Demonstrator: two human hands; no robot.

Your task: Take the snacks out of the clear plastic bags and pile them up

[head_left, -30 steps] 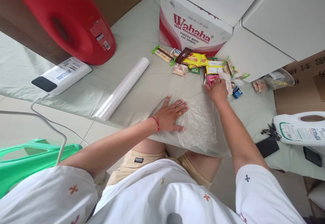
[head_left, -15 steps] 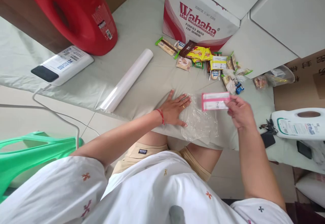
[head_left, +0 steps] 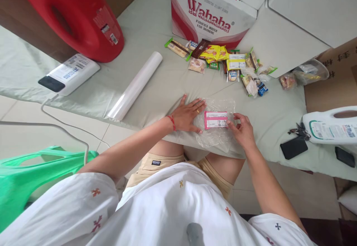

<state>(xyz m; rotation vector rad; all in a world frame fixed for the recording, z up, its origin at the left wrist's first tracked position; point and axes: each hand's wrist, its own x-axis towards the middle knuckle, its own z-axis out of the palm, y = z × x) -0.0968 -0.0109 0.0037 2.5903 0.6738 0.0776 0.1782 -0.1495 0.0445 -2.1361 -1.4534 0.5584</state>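
Note:
A sheet of clear plastic film (head_left: 216, 136) lies near the front edge of a pale green cloth-covered surface (head_left: 156, 90). My left hand (head_left: 188, 115) lies flat on the film's left edge, fingers stretched out. My right hand (head_left: 243, 130) holds a pink and white snack packet (head_left: 215, 119) by its right end and rests it on the film. A pile of small wrapped snacks (head_left: 223, 62) lies further back, in front of a red and white Wahaha carton (head_left: 208, 17).
A roll of clear film (head_left: 135, 85) lies to the left. A red jug (head_left: 75, 15) and a white device (head_left: 69, 74) with a cable sit at far left. A white bottle (head_left: 331, 125), a black phone (head_left: 293, 148) and keys lie right. A green stool (head_left: 33, 175) stands lower left.
My right hand picked the pink packet out of the snack pile, lifted it over the film, and has now set it down on the film. The left hand stayed flat on the film.

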